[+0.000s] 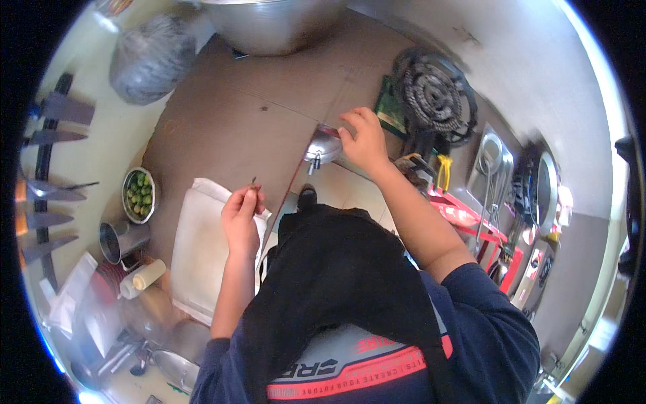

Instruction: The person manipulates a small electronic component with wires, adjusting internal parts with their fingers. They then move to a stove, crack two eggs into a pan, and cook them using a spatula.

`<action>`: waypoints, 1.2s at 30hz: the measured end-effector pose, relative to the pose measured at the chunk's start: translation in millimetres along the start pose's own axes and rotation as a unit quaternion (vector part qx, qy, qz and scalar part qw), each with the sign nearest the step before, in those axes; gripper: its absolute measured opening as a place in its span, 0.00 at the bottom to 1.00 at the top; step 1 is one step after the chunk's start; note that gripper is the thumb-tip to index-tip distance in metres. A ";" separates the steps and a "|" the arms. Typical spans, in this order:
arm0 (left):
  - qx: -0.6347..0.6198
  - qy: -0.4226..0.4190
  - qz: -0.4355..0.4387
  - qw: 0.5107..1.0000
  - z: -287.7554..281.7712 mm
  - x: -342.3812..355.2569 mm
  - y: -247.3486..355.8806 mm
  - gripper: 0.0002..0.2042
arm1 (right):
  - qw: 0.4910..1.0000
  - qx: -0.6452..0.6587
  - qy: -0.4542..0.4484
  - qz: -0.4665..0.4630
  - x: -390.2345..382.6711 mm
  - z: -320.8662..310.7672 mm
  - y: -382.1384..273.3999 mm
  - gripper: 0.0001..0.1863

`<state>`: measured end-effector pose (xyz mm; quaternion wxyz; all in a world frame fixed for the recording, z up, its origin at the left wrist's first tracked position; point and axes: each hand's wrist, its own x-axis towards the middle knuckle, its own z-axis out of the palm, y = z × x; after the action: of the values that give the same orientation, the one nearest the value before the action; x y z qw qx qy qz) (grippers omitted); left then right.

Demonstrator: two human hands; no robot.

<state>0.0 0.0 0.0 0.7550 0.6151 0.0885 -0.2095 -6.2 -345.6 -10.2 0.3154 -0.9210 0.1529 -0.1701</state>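
Note:
My left hand (239, 212) pinches a small dark, stem-like piece (254, 185), too small to identify, over the right edge of a pale, flat, padded-looking sheet (202, 249) on the grey-brown worktop (208, 121). Farther forward, my right hand (363, 141) has its fingers loosely curled and apart, with nothing visible between them. It is just over the right side of a small steel vessel with a spigot (319, 151) at the worktop's edge; whether the fingertips touch it is unclear. A round steel dish of small green produce (138, 195) sits at the left.
A large steel basin (272, 27) and grey bag (145, 60) stand at the far side. Knives (57, 219) hang on the left rail above bottles (148, 275) and a steel mug (114, 239). A black gas burner (434, 94) and pans (545, 188) line the right.

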 end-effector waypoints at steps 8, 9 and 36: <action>0.035 -0.253 -0.075 0.964 131.5 4.7 11.5 0.09 | 0.982 0.164 -0.091 -0.032 -58.8 -108.8 -30.0 0.13; 0.054 -0.281 -0.088 0.954 146.6 1.8 10.8 0.08 | 0.971 0.201 -0.104 -0.074 -70.6 -118.9 -32.6 0.13; 0.190 -0.268 -0.165 0.930 301.7 -71.9 -147.5 0.17 | 0.984 -0.027 0.173 0.037 -208.3 -180.4 139.8 0.07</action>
<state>-164.7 -299.5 -34.7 0.5746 0.6445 -0.0583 -0.5010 -291.0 -465.5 -9.8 0.2656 -0.8795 0.2433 -0.3111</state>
